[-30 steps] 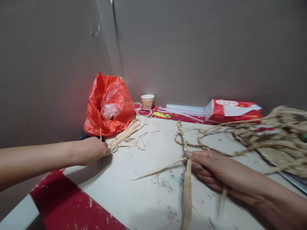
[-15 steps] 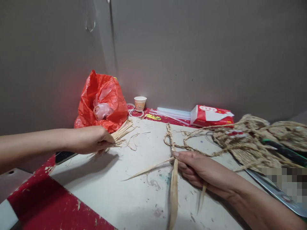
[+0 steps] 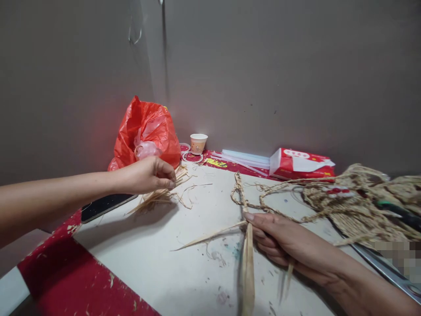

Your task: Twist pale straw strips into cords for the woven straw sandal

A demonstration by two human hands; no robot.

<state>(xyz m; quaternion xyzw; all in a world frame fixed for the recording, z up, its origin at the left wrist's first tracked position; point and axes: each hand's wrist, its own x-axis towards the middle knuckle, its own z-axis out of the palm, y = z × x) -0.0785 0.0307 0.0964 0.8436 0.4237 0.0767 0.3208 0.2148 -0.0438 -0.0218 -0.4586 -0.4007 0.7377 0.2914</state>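
In the head view, your right hand (image 3: 279, 237) pinches the straw braid (image 3: 242, 199) between thumb and fingers near the middle of the pale surface (image 3: 148, 259). The braid's plaited end points away from you; from your grip, a broad flat strand (image 3: 248, 272) runs down toward you, a thin strand (image 3: 210, 236) points off to the left, and another end (image 3: 289, 273) pokes out under your palm. Your left hand (image 3: 154, 174) is bent over the loose straw bundle (image 3: 158, 197), fingers curled and thumb near them; you cannot tell from here whether it grasps a strand. A dark flat device (image 3: 107, 207) lies under your left forearm, and the red plastic bag (image 3: 158, 127) stands just behind that hand. Farther back are a paper cup (image 3: 198, 145), white rings (image 3: 193, 157), pale tubes (image 3: 248, 159) and a red tissue pack (image 3: 304, 166). On your right, a heap of woven straw (image 3: 348, 199) lies beyond your right forearm.
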